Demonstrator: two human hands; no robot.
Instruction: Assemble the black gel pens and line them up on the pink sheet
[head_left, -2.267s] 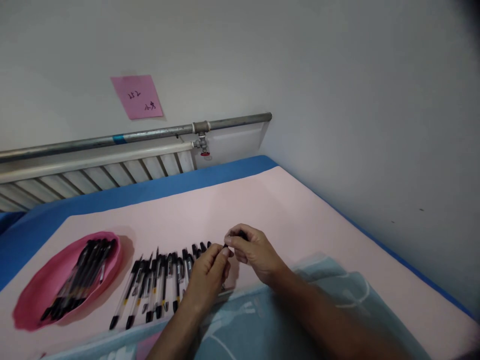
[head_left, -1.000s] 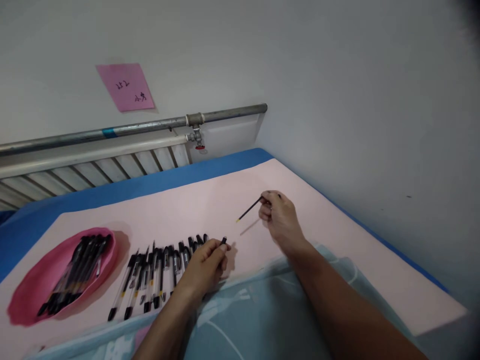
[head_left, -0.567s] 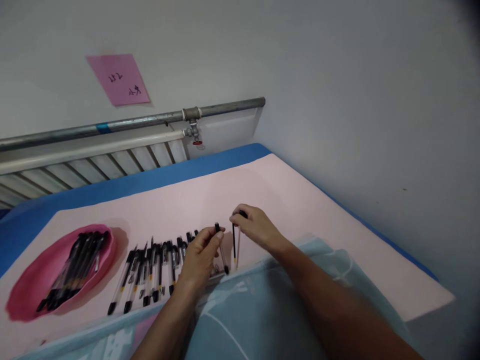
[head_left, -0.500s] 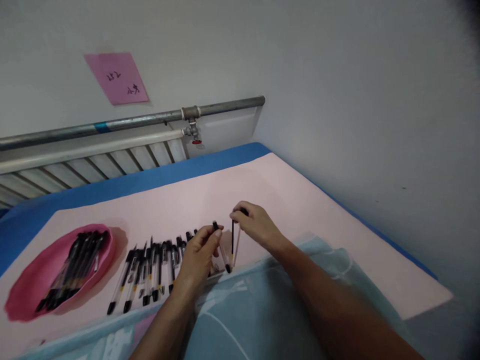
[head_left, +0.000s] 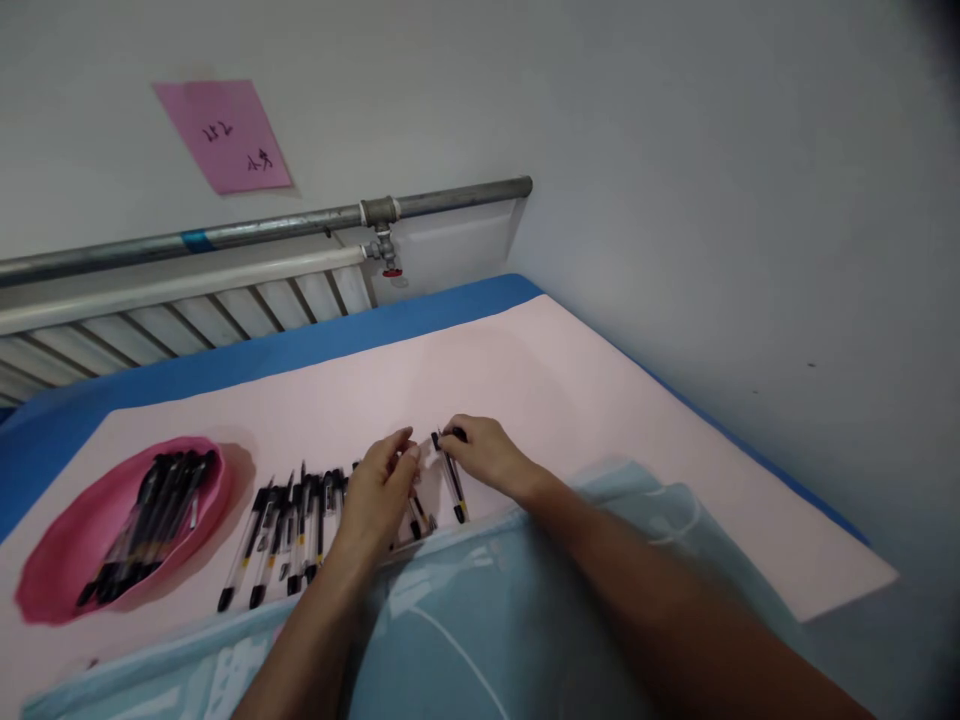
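My right hand [head_left: 491,458] pinches the black top end of a thin pen refill [head_left: 452,485], which slants down to the pink sheet's front edge. My left hand [head_left: 377,492] is just left of it, fingers bent, with its fingertips on the blurred clear pen barrel [head_left: 426,456] beside the refill. Both hands meet at the right end of a row of clear black-tipped pens [head_left: 289,535] lying side by side. Further left, a pink bowl [head_left: 41,598] holds several black pens [head_left: 146,525].
The pens lie on a pink sheet [head_left: 570,390] over a blue table [head_left: 225,365]. A light blue cloth [head_left: 480,620] covers the near edge under my forearms. Behind are a radiator [head_left: 187,320], a metal pipe [head_left: 285,222], a pink wall note [head_left: 223,135] and a white wall on the right.
My right hand swung a refill out to the right, then brought it back. Both hands have since lowered refill and barrel from upright onto the sheet at the row's right end.
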